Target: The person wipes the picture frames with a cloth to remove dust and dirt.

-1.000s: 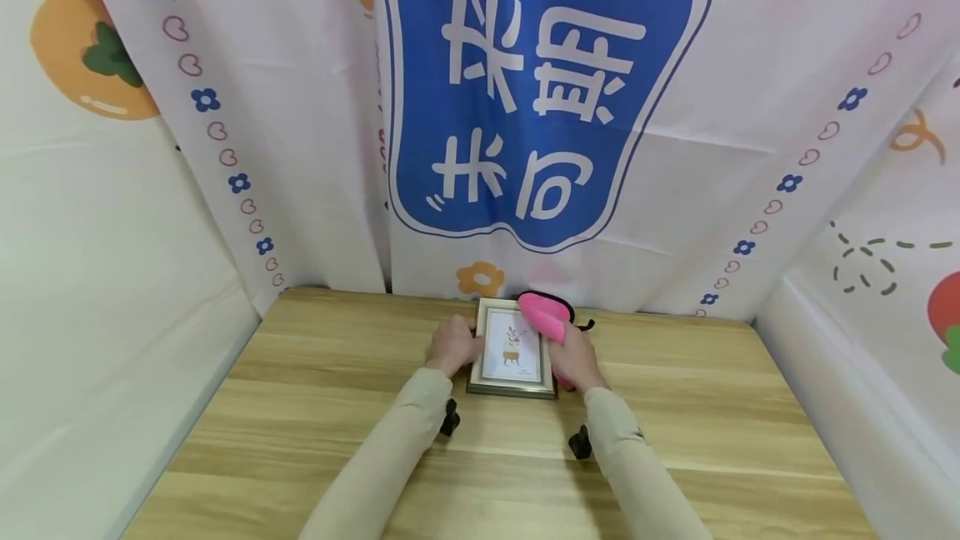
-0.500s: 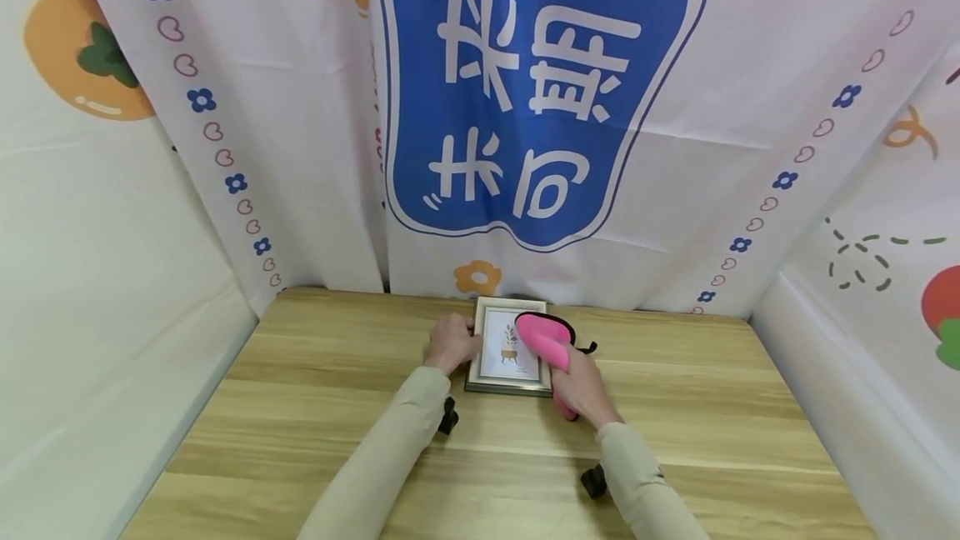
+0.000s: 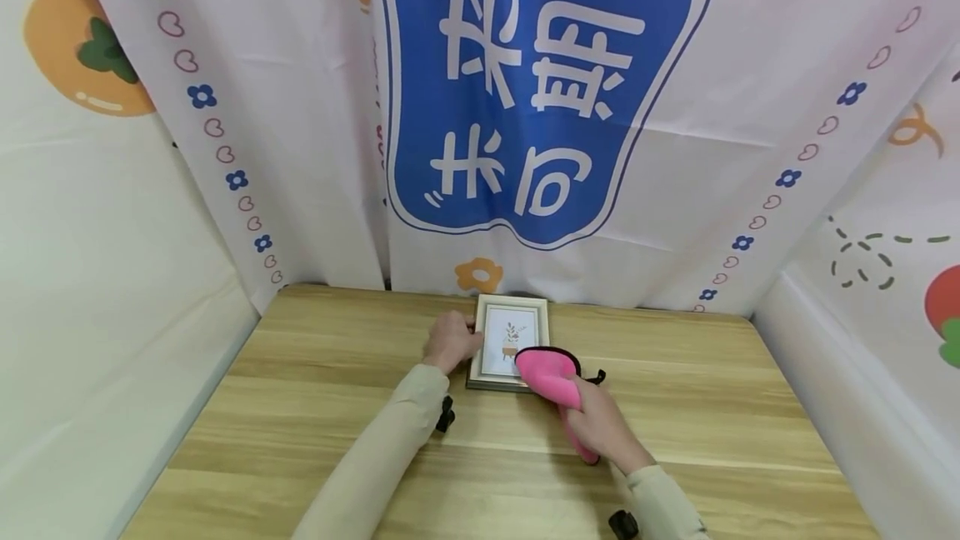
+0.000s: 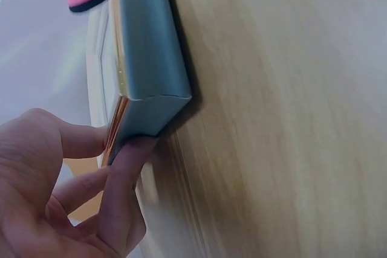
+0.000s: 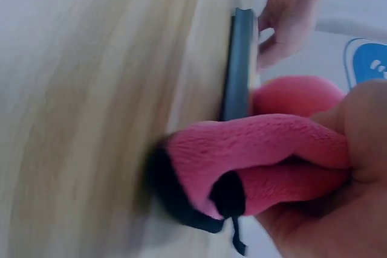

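A picture frame [image 3: 511,332] with a pale border and a small plant print lies flat on the wooden table, near its back edge. My left hand [image 3: 451,341] pinches its left side; in the left wrist view the thumb is on the face and a finger [image 4: 124,191] on the side. A fuzzy pink cloth [image 3: 548,373] with black edging and a black loop is bunched in my right hand [image 3: 602,423]. Its front part covers the frame's lower right corner, and its tail hangs toward me. In the right wrist view the cloth [image 5: 242,149] hides part of the frame.
The wooden table [image 3: 337,407] spreads on both sides of the frame. A printed curtain [image 3: 330,148] hangs right behind its back edge. White fabric walls [image 3: 105,273] stand at the left and right.
My right hand has drawn the pink cloth toward me, from the frame's upper right corner to its lower right corner. The left hand and the frame stay in place.
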Tool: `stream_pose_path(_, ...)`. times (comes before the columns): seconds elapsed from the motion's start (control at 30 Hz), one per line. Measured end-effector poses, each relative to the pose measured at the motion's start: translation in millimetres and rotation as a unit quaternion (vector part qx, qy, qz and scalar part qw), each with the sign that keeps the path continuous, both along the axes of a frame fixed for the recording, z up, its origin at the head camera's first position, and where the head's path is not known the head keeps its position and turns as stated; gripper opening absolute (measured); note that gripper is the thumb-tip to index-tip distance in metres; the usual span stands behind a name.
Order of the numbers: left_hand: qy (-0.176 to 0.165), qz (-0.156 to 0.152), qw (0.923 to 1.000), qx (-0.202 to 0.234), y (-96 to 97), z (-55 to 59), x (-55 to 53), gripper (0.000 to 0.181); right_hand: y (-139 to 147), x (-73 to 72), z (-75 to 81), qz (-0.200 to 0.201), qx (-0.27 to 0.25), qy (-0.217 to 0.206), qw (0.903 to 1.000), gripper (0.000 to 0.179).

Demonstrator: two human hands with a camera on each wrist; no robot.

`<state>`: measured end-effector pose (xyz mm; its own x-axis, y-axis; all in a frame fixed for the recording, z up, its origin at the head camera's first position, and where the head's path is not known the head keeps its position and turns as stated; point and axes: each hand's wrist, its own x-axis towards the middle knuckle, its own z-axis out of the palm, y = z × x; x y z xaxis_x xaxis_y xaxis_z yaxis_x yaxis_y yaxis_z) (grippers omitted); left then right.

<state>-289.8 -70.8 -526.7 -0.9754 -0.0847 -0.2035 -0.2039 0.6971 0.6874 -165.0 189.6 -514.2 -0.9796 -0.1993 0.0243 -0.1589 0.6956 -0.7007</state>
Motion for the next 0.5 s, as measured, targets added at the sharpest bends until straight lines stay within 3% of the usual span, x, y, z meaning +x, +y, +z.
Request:
stream_pose_path(0.1, 0.008, -0.011, 0.9998, -0.012, -0.3, 1.3, 1.6, 0.025, 10, 2.4, 12.5, -0.003, -0.012, -0.021, 0.9997, 0.029)
stream_pose_path(0.2, 0.023, -0.02, 0.9993, -0.021, 0.3, 1.4, 4.3, 0.026, 20, -2.7, 26.3, -0.027, -0.027, -0.008, 0.9992, 0.036)
stream_pose_path(0.33, 0.032, -0.015, 0.999, -0.027, 1.3, -0.4, 7.5, 0.039, 31, -17.6, 40.5, -0.06, -0.047, 0.026, 0.9968, 0.04)
stream_pose_path(0.5, 0.037, -0.007, 0.9984, -0.043, 1.5, -3.4, 8.5, 0.038, 35, -39.3, 49.9, -0.094, -0.08, 0.04, 0.9916, 0.038)
